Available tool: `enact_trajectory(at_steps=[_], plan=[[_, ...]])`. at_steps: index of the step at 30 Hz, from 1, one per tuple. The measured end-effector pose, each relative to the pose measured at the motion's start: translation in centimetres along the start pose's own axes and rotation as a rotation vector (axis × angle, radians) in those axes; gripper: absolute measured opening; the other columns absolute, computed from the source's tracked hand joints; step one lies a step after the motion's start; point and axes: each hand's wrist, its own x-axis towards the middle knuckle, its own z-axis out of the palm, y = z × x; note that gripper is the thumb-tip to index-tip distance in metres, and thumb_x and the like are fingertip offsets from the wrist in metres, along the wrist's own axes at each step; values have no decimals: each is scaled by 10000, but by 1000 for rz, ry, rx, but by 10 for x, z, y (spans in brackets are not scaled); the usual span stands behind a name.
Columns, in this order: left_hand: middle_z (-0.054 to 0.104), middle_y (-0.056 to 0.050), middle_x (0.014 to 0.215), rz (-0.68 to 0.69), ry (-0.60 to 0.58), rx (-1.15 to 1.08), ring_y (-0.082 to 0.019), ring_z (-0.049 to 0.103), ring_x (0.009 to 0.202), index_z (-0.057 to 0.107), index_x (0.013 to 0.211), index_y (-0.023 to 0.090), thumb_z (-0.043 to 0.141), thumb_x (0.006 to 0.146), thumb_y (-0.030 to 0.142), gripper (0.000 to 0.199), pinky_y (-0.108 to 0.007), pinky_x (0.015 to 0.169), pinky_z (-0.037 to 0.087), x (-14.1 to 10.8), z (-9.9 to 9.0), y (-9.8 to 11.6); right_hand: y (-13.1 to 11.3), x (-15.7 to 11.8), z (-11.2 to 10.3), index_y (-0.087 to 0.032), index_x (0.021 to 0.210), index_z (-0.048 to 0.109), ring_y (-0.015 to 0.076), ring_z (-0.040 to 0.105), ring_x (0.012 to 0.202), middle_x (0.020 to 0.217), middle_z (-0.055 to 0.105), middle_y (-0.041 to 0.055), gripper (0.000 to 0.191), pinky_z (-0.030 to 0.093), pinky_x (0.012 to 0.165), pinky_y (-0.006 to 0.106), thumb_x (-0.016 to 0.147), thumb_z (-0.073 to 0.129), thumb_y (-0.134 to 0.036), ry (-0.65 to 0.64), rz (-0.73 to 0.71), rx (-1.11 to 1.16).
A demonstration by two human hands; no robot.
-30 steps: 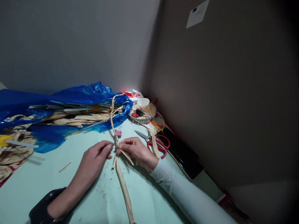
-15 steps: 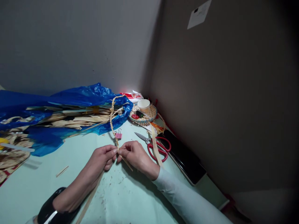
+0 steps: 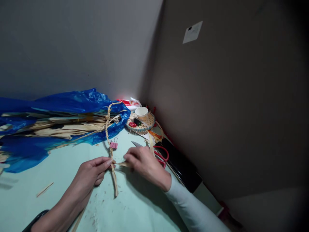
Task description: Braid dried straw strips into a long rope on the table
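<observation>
A braided straw cord (image 3: 107, 127) runs from the blue bag down to my left hand (image 3: 96, 169), whose thumb and fingers pinch its lower end. One loose strand (image 3: 114, 182) hangs below that pinch onto the table. My right hand (image 3: 145, 164) is closed on another straw strand (image 3: 122, 164), stretched sideways from the braid. Beside the cord, just above my left hand, sits a pink binder clip (image 3: 114, 145). A long strip (image 3: 79, 220) extends from under my left forearm toward the bottom edge.
Red-handled scissors (image 3: 162, 154) lie partly behind my right hand, near a black phone (image 3: 184, 172). A woven tray (image 3: 151, 121) holds a white cup (image 3: 141, 111). The blue plastic bag (image 3: 84, 96) with straw is at left. A short straw piece (image 3: 45, 189) lies on the table.
My right hand has moved away from my left, drawing a strand out to the right. A loose strand now hangs downward. The view has shifted, so the scene sits further left.
</observation>
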Motion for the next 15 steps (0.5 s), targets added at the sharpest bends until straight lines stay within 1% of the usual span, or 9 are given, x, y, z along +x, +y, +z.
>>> enact_trajectory(at_steps=[2, 3, 4, 5, 7, 10, 12, 13, 15], plan=[[511, 53, 587, -5, -24, -15, 8, 208, 423, 704, 734, 97, 880, 499, 475, 478, -185, 415, 106, -1, -1, 1, 10, 5, -16, -166, 846, 670, 148, 589, 662, 755, 692, 48, 267, 311, 583, 248, 974, 478, -301, 201, 143, -249], [509, 51, 595, -7, -36, -19, 9, 206, 425, 705, 725, 95, 878, 514, 469, 463, -187, 416, 104, -1, -2, 1, 16, 8, -22, -164, 914, 662, 169, 603, 698, 823, 700, 70, 251, 300, 579, 260, 977, 473, -317, 293, 213, -387], [507, 50, 599, -12, -47, -19, 10, 205, 425, 705, 717, 93, 877, 523, 465, 453, -189, 418, 102, -1, -3, 2, 22, 11, -26, -159, 961, 650, 191, 615, 733, 875, 700, 92, 253, 288, 570, 269, 978, 469, -335, 342, 269, -498], [510, 46, 605, -14, -54, -17, 10, 208, 426, 706, 712, 92, 876, 529, 461, 446, -192, 419, 99, -1, -3, 2, 29, 14, -29, -152, 999, 639, 209, 623, 763, 916, 696, 111, 244, 279, 566, 275, 970, 482, -337, 362, 307, -576], [519, 37, 618, -16, -68, -16, 9, 208, 429, 706, 706, 91, 874, 542, 455, 432, -196, 422, 96, 0, -4, 3, 39, 19, -31, -140, 1019, 633, 223, 629, 781, 936, 692, 130, 197, 272, 562, 282, 945, 512, -277, 338, 331, -629], [499, 43, 610, -13, -84, -33, 3, 208, 438, 708, 717, 101, 864, 585, 427, 385, -196, 428, 101, 1, -4, 2, 49, 22, -31, -138, 974, 651, 212, 626, 766, 917, 696, 127, 167, 293, 577, 284, 910, 498, -160, 303, 314, -600], [526, 28, 634, -18, -92, -33, 1, 210, 442, 716, 736, 105, 851, 616, 412, 356, -197, 428, 102, 2, -5, 1, 48, 21, -32, -141, 960, 660, 196, 619, 768, 914, 696, 109, 186, 329, 608, 279, 905, 482, -150, 330, 282, -533], [548, 16, 653, -21, -91, -30, 2, 210, 442, 720, 744, 105, 844, 628, 408, 347, -197, 427, 101, 2, -5, 1, 45, 20, -32, -144, 948, 664, 184, 613, 761, 897, 695, 92, 186, 348, 628, 273, 903, 484, -162, 348, 248, -440], [592, -10, 697, -23, -95, -20, 5, 211, 441, 730, 757, 105, 829, 650, 404, 332, -196, 426, 99, 1, -5, 0, 35, 16, -29, -147, 891, 668, 156, 592, 718, 818, 682, 50, 167, 378, 648, 255, 887, 509, -198, 331, 162, -113]])
